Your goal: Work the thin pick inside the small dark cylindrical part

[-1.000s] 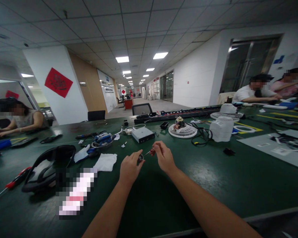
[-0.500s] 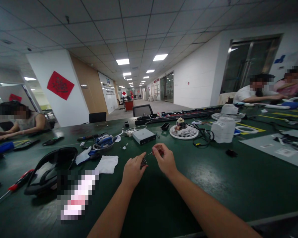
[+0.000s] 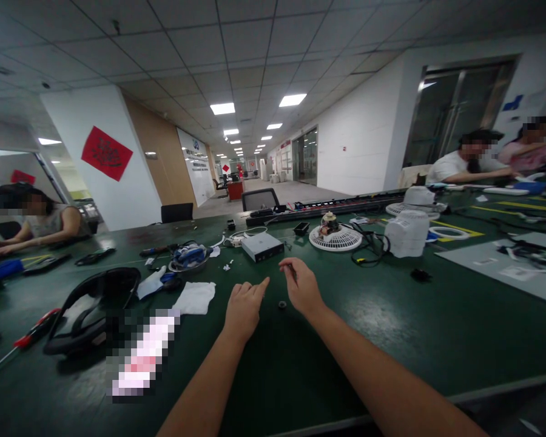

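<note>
My left hand (image 3: 244,311) is over the table with its index finger pointing forward and the other fingers curled in. Whatever those fingers hold is mostly hidden. To its right, my right hand (image 3: 304,290) has its thumb and fingers drawn together, and their contents cannot be made out. A small dark round part (image 3: 282,304) is between the two hands, apparently on the green tabletop (image 3: 391,364). Beyond my hands sits a grey box-shaped drive (image 3: 262,247) with a black front.
A white fan grille (image 3: 335,238) with a motor on it and a white plastic housing (image 3: 406,233) stand at the right. Leftward are a white cloth (image 3: 195,298), a black headset (image 3: 91,309) and a red-handled screwdriver (image 3: 36,328). Other people sit at both far sides.
The brownish part and thin shaft in my right fingers no longer show. The dark part in my left hand is out of sight too. A small round part now appears between my hands.
</note>
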A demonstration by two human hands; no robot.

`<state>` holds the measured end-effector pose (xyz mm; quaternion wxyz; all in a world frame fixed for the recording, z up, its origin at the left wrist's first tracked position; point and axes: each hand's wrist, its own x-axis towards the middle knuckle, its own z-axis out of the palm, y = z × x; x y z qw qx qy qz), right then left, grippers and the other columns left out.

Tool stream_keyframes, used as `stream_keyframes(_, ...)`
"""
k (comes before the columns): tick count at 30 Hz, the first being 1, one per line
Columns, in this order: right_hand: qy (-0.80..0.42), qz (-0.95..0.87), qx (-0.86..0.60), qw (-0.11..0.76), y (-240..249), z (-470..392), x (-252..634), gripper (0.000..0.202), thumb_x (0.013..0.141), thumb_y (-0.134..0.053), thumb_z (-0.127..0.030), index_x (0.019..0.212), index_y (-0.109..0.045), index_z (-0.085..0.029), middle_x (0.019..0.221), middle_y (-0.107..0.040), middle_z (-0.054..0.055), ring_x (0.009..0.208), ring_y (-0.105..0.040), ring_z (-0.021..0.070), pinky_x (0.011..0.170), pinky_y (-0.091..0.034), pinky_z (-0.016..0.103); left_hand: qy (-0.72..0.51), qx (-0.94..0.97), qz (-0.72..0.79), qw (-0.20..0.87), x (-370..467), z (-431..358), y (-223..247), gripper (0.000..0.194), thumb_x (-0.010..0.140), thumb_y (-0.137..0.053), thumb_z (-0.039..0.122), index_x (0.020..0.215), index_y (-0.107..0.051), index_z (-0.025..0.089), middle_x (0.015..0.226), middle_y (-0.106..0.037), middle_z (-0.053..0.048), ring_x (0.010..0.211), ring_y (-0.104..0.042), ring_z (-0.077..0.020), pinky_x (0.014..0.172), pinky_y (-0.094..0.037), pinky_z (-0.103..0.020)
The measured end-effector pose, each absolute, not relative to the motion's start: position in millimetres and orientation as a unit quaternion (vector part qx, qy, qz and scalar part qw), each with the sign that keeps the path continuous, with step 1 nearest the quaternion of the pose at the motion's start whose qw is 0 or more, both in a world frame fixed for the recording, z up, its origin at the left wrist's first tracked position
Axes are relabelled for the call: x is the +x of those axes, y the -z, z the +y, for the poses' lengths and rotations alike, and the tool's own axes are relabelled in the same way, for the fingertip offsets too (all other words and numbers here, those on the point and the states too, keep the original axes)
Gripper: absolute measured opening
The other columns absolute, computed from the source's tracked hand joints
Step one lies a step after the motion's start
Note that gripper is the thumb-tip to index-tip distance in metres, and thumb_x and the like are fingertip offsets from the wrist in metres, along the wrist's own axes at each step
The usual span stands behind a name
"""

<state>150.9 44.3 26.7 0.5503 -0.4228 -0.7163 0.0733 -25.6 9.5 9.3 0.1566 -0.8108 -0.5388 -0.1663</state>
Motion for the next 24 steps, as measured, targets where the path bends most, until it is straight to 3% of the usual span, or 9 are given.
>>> stream_keyframes(3, -0.071, -0.754, -0.459, 0.464, -26, 45, 150, 0.018, 0.09, -0.049, -0.015, 0.094, -0.066, -0.019, 0.094, -0.069, 0.009, 0.096, -0.062, 0.0239, 0.088, -0.045, 0.035, 0.169, -0.808, -0.543, 0.152, -27, 9, -10, 0.06, 0.087, -0.046, 0.001, 0.144, -0.045, 0.021, 0.114, -0.07, -0.007, 0.1, -0.058, -0.0231, 0.086, -0.038, -0.037)
stream_keyframes(8, -0.101, -0.792, -0.519, 0.306, -22, 49, 155, 0.009, 0.084, -0.064, -0.027, 0.082, -0.071, -0.021, 0.079, -0.072, 0.007, 0.075, -0.066, 0.0225, 0.069, -0.046, 0.031, 0.194, -0.788, -0.567, 0.141, -27, 13, -8, 0.054, 0.094, -0.047, 0.013, 0.147, -0.038, 0.017, 0.111, -0.068, -0.01, 0.1, -0.061, -0.0246, 0.086, -0.04, -0.039)
stream_keyframes(11, -0.118, -0.805, -0.532, 0.235, -21, 50, 161, 0.023, 0.071, -0.078, -0.043, 0.078, -0.072, -0.022, 0.078, -0.073, 0.007, 0.075, -0.067, 0.0252, 0.064, -0.045, 0.031, 0.214, -0.774, -0.581, 0.129, -26, 16, -6, 0.055, 0.097, -0.045, 0.016, 0.15, -0.03, 0.015, 0.114, -0.067, -0.011, 0.101, -0.062, -0.0243, 0.086, -0.041, -0.038)
stream_keyframes(14, -0.143, -0.816, -0.528, 0.188, -21, 51, 164, 0.031, 0.058, -0.087, -0.046, 0.074, -0.074, -0.023, 0.074, -0.073, 0.006, 0.07, -0.068, 0.0255, 0.06, -0.045, 0.031, 0.23, -0.768, -0.586, 0.117, -25, 17, -5, 0.055, 0.099, -0.044, 0.018, 0.151, -0.027, 0.017, 0.121, -0.064, -0.011, 0.105, -0.063, -0.0239, 0.088, -0.042, -0.037)
stream_keyframes(17, -0.162, -0.826, -0.508, 0.181, -21, 50, 162, 0.019, 0.062, -0.086, -0.037, 0.073, -0.075, -0.025, 0.074, -0.074, 0.003, 0.069, -0.068, 0.0228, 0.06, -0.046, 0.029, 0.246, -0.757, -0.596, 0.103, -24, 16, -4, 0.054, 0.1, -0.043, 0.02, 0.151, -0.026, 0.02, 0.125, -0.061, -0.011, 0.102, -0.065, -0.0241, 0.085, -0.045, -0.035)
stream_keyframes(20, -0.152, -0.827, -0.494, 0.222, -22, 48, 157, 0.008, 0.074, -0.076, -0.024, 0.082, -0.077, -0.023, 0.085, -0.076, 0.005, 0.081, -0.069, 0.0242, 0.071, -0.048, 0.031, 0.261, -0.746, -0.607, 0.084, -24, 15, -3, 0.052, 0.101, -0.039, 0.023, 0.151, -0.024, 0.02, 0.127, -0.06, -0.012, 0.095, -0.068, -0.0233, 0.075, -0.049, -0.033)
stream_keyframes(24, -0.135, -0.807, -0.483, 0.313, -24, 48, 151, 0.023, 0.088, -0.058, -0.013, 0.101, -0.075, -0.021, 0.099, -0.075, 0.008, 0.099, -0.065, 0.024, 0.085, -0.048, 0.034, 0.272, -0.744, -0.607, 0.064, -24, 15, -3, 0.053, 0.101, -0.043, 0.025, 0.15, -0.025, 0.021, 0.132, -0.058, -0.013, 0.102, -0.068, -0.0242, 0.077, -0.051, -0.032)
